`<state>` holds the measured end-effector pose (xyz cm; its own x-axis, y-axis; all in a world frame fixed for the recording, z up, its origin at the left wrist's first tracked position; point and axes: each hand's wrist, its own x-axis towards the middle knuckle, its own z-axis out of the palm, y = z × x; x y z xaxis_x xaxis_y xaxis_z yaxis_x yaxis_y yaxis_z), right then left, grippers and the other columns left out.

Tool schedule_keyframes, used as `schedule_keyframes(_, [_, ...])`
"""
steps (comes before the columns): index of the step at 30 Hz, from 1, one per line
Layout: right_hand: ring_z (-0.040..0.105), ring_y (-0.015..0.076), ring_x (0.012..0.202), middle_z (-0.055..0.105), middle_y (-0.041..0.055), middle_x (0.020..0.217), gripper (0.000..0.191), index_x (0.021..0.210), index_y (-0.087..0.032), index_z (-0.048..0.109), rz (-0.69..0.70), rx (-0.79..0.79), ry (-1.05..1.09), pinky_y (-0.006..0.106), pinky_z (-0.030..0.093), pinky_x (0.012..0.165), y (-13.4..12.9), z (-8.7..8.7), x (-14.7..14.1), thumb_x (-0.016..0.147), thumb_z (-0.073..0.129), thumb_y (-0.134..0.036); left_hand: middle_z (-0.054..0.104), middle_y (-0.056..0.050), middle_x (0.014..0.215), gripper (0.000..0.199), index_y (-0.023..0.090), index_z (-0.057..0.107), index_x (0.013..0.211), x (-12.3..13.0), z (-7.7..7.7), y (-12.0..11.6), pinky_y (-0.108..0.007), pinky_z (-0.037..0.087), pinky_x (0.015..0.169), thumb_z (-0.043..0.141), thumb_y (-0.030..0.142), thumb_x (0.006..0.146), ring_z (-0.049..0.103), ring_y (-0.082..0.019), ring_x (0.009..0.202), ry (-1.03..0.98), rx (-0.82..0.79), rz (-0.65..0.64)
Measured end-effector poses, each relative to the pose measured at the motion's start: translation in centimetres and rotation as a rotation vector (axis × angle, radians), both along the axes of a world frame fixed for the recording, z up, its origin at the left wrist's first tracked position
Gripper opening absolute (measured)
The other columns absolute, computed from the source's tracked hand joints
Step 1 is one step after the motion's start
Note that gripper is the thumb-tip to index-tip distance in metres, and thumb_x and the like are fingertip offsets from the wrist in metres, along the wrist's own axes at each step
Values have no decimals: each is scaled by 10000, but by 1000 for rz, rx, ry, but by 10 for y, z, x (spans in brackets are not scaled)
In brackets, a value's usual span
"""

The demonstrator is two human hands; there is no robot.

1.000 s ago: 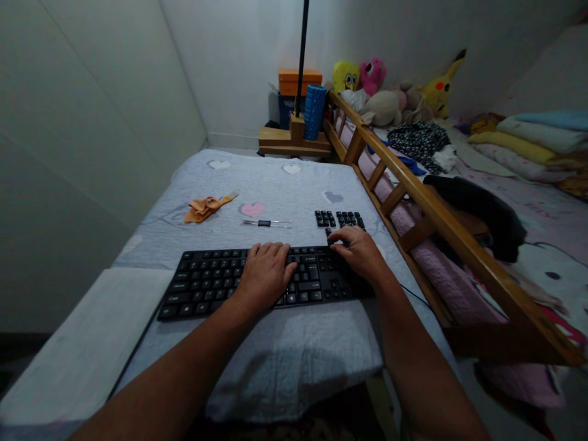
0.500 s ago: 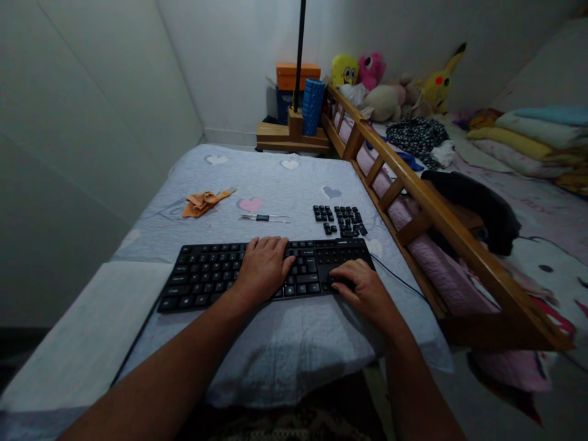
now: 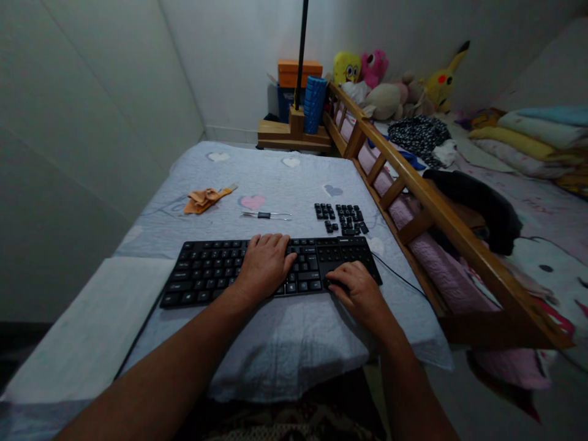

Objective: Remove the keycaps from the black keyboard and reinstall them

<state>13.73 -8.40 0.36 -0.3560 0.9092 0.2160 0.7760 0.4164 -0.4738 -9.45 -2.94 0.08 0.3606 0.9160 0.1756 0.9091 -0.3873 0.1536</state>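
Note:
A black keyboard (image 3: 214,269) lies across the bed-like cloth surface, its right-hand section bare of many keycaps. My left hand (image 3: 265,263) rests flat on the keyboard's middle, fingers stretched toward the far edge, holding nothing. At the lower right section, my right hand (image 3: 356,288) is closed in a pinch, thumb and fingertips together on a small black keycap (image 3: 329,281), mostly hidden by the fingers. Beyond the keyboard, several loose black keycaps (image 3: 350,215) sit in grouped rows. A wire keycap puller (image 3: 264,215) with a dark grip lies left of them.
An orange cloth (image 3: 201,201) and a small brush (image 3: 228,190) lie at the back left. A white sheet-like panel (image 3: 87,324) is at the left. The cable (image 3: 399,272) runs right toward the wooden bed rail (image 3: 413,190). Stuffed toys (image 3: 386,101) sit behind.
My right hand has shifted slightly left, its pinch staying at the keyboard's lower right section. My left hand stays in place; the whole view has shifted a little.

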Motion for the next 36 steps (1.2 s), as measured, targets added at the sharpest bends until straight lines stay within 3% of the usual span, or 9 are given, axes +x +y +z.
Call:
schedule_keyframes(22, [546,229,872,672,56,871,185,934,-207,723,2,-47,-70,369,473,776,0,4,-4,829,644,-77,649,-136,1249,382,156,557,1253,0,-3,1,-448,361,1016,427,401,991,565,-293,1151,2,14,-7])
schedule_keyframes(36, [539,239,846,678,81,859,174,912,-198,743,-46,16,-99,379,472,771,-3,2,-9,902,587,-123,640,-122,1275,367,180,554,1259,1,-3,0,-446,346,1040,455,397,980,554,-288,1181,-6,7,4])
